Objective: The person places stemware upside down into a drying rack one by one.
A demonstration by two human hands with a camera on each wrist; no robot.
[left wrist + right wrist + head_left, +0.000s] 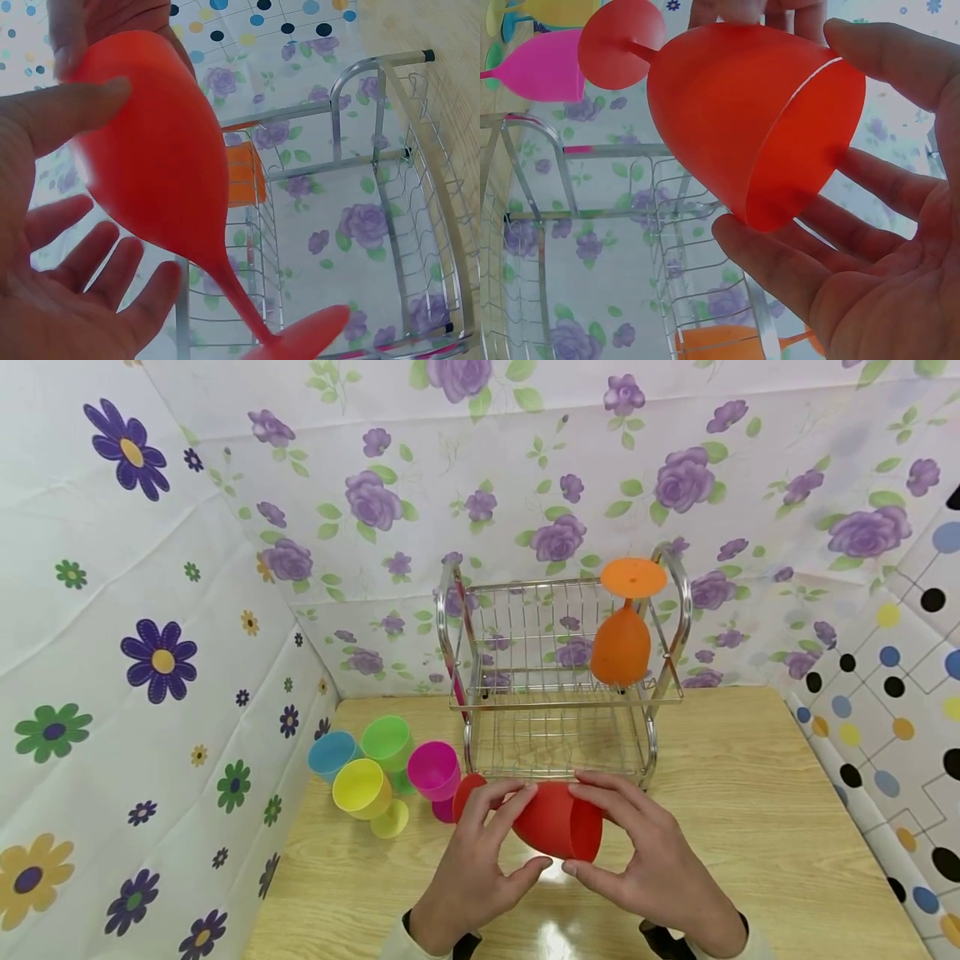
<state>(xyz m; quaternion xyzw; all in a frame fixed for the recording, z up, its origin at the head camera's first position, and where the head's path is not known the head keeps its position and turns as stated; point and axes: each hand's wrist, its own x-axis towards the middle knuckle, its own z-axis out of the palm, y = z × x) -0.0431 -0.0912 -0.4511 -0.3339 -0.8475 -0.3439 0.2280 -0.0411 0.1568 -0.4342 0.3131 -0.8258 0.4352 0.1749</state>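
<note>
A red plastic goblet (pixel 547 820) lies tipped sideways between both hands, in front of the dish rack. Its mouth faces right and its foot points left. My left hand (pixel 476 864) holds the bowl on the stem side; in the left wrist view the thumb presses on the red bowl (pixel 161 157). At the rim, my right hand (pixel 656 856) grips with fingers above and thumb below in the head view. From the right wrist, the goblet's hollow inside (pixel 810 146) shows, with the right fingers (pixel 772 262) around its edge.
A two-tier metal dish rack (pixel 566 702) stands behind the hands. An orange goblet (pixel 621 647) sits upside down at the right of its upper tier. To the left stand blue (pixel 333 755), green (pixel 387 743), yellow (pixel 362 789) and magenta (pixel 434 772) goblets on the wooden table (pixel 757 827).
</note>
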